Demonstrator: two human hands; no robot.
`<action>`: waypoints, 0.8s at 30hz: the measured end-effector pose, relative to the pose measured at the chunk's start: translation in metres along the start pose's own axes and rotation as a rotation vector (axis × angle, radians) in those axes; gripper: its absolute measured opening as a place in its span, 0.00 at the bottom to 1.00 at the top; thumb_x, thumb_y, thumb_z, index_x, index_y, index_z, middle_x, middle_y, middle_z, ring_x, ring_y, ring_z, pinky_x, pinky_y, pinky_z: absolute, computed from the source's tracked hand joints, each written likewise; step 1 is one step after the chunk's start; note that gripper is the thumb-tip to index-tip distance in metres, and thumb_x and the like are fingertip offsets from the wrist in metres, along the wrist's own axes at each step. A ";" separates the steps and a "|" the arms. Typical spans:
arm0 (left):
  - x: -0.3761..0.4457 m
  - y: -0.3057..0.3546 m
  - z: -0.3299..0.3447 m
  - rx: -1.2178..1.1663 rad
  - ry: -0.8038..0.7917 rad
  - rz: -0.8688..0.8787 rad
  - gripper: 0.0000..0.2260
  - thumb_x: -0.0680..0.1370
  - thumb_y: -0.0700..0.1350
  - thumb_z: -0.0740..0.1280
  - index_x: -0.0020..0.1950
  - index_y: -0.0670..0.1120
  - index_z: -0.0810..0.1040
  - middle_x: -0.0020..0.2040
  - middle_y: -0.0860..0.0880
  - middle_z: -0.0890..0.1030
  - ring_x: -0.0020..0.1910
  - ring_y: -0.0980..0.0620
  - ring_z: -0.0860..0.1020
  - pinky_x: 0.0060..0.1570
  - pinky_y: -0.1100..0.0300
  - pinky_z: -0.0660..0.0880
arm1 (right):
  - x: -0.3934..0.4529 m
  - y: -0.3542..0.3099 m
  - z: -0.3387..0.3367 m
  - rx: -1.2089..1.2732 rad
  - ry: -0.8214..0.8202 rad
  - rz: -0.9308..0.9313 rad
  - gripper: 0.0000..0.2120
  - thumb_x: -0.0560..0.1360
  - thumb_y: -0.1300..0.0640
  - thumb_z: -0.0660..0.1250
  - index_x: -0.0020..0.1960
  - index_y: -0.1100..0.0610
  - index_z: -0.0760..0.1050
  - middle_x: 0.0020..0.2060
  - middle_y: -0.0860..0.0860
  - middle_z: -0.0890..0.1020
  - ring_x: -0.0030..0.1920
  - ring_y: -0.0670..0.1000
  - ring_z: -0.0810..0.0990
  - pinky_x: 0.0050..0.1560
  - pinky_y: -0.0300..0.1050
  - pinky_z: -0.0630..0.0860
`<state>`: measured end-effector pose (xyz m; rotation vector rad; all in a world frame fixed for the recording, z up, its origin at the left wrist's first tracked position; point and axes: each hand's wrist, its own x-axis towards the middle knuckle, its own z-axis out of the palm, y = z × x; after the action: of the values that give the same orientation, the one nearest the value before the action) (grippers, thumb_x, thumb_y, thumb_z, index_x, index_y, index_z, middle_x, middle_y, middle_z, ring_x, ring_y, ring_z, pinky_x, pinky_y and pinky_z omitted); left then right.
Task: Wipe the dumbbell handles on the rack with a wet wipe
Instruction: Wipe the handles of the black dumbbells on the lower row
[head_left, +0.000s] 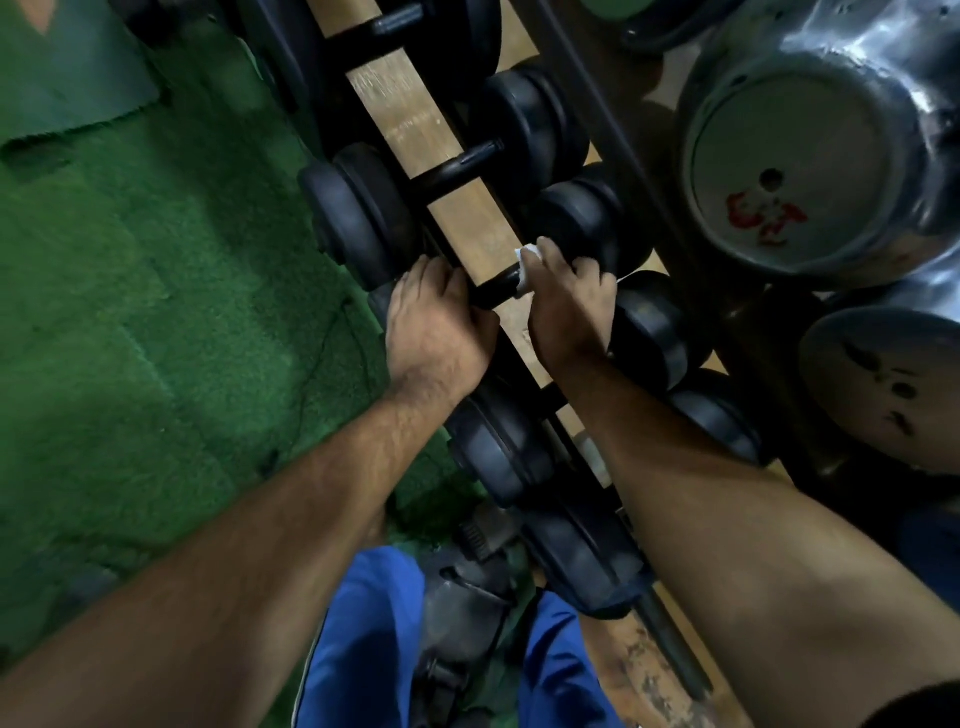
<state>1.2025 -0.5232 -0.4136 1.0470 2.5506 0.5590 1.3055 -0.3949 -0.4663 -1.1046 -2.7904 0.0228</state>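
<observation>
Knuckles up, the right hand (569, 296) clenches a wet wipe (524, 270) around the dumbbell handle (496, 287), while at nine o'clock the left hand (436, 322) grasps the handle's other end.

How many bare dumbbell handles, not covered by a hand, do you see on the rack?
2 fully bare: one handle at the top, one handle in the middle. A third handle is gripped by the left hand and the right hand. Lower ones are hidden.

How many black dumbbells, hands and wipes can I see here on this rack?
black dumbbells: 5
hands: 2, left hand and right hand
wet wipe: 1
Total: 8
</observation>
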 end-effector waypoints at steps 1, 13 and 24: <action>0.000 0.000 0.000 0.004 -0.006 0.003 0.17 0.70 0.49 0.60 0.51 0.40 0.78 0.53 0.41 0.78 0.60 0.38 0.74 0.65 0.46 0.68 | 0.001 0.001 -0.001 -0.025 -0.030 -0.013 0.18 0.78 0.55 0.56 0.65 0.46 0.75 0.66 0.45 0.76 0.43 0.59 0.77 0.41 0.52 0.70; 0.000 0.000 0.001 0.024 -0.012 -0.006 0.17 0.71 0.49 0.60 0.51 0.40 0.79 0.54 0.41 0.79 0.61 0.39 0.74 0.65 0.46 0.68 | 0.002 0.012 0.008 0.359 -0.328 -0.183 0.22 0.80 0.38 0.55 0.71 0.42 0.72 0.68 0.32 0.71 0.60 0.23 0.67 0.61 0.20 0.63; -0.040 -0.017 -0.016 0.139 -0.049 -0.008 0.36 0.76 0.58 0.65 0.77 0.39 0.59 0.78 0.42 0.60 0.78 0.44 0.56 0.77 0.49 0.51 | -0.005 0.007 0.007 0.496 -0.400 -0.268 0.23 0.79 0.49 0.52 0.73 0.42 0.64 0.75 0.41 0.64 0.66 0.51 0.77 0.63 0.51 0.76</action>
<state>1.2129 -0.5670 -0.4020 1.0827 2.5801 0.3532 1.3132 -0.3934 -0.4742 -0.6546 -2.9788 0.9429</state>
